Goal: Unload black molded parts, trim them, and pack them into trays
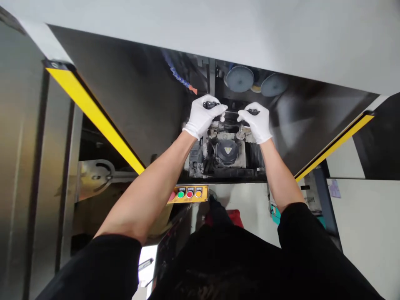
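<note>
My left hand (201, 116) wears a white glove and is closed, its thumb and fingers curled around a small glossy black part (210, 105). At the same height, a short gap to the right, my right hand (260, 123), also gloved, grips another glossy black part (253, 111). What kind of parts they are I cannot make out, since the fingers cover much of them. Both hands are inside the machine, over a metal fixture (225, 136) with a round dark unit (227, 151) bearing a yellow warning triangle. Whether the parts touch the fixture is hidden.
Two round grey discs (240, 78) sit behind the hands. A blue segmented hose (177, 74) with an orange nozzle hangs at the back left. Yellow strips (96, 121) edge the opening on both sides. A button panel (193, 193) is mounted at the front edge, below my left forearm.
</note>
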Demonstrator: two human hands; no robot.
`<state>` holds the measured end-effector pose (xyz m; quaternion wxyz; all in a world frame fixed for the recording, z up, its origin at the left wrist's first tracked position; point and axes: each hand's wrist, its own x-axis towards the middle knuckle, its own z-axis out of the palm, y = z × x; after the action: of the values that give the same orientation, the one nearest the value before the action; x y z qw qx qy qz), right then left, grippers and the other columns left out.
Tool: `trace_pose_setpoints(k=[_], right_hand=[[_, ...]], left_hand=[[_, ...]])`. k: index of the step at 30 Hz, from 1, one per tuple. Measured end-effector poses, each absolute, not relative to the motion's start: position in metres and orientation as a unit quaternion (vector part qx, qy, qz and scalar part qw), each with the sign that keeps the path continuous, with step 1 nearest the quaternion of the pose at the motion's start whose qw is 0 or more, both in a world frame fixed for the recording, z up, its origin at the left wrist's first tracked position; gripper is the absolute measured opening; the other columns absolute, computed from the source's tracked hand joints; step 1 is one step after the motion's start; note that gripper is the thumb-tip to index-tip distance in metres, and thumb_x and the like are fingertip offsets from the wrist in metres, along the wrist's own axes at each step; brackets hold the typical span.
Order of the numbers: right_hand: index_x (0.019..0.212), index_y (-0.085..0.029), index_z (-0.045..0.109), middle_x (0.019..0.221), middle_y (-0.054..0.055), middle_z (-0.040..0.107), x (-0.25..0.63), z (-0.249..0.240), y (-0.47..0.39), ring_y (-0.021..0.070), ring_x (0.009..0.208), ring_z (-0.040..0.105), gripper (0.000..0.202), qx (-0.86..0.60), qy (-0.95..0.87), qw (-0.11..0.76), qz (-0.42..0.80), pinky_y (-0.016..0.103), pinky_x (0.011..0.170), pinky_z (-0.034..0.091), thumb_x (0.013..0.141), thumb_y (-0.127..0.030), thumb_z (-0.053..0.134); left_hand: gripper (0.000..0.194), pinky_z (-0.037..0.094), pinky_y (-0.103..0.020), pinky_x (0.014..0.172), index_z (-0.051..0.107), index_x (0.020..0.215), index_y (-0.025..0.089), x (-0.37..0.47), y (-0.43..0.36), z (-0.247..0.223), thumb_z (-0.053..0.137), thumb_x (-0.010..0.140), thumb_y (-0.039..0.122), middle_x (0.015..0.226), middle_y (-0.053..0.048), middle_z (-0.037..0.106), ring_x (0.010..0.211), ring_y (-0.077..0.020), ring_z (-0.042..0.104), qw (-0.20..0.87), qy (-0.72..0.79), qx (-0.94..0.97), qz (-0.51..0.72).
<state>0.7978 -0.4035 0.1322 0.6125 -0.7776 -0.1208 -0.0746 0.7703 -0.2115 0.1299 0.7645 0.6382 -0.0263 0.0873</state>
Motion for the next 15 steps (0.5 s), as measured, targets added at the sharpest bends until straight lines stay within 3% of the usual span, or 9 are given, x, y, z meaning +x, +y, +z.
trace_pose_setpoints(k=[6,15], right_hand=[[0.072,-0.024,0.059,0.071,-0.006,0.064,0.783,0.136,-0.409,0.0159,0.074,0.065,0.017,-0.798,-0.124,0.573,-0.139,0.032,0.081,0.053,0.078,-0.025,0.075],[0.071,-0.024,0.062,0.075,-0.004,0.067,0.783,0.134,-0.41,0.0177,0.079,0.064,0.015,-0.812,-0.122,0.551,-0.152,0.034,0.084,0.053,0.074,-0.028,0.076]], left_hand=[[0.041,0.05,-0.029,0.073,0.067,0.072,0.018,0.75,-0.207,0.132,0.095,0.068,0.048,0.077,-0.002,0.07,0.073,-0.0158,0.062,0.705,-0.053,0.689,0.158],[0.049,0.051,-0.03,0.076,0.07,0.075,0.017,0.752,-0.199,0.133,0.096,0.067,0.057,0.077,-0.002,0.069,0.072,-0.0154,0.06,0.709,-0.082,0.692,0.11]])
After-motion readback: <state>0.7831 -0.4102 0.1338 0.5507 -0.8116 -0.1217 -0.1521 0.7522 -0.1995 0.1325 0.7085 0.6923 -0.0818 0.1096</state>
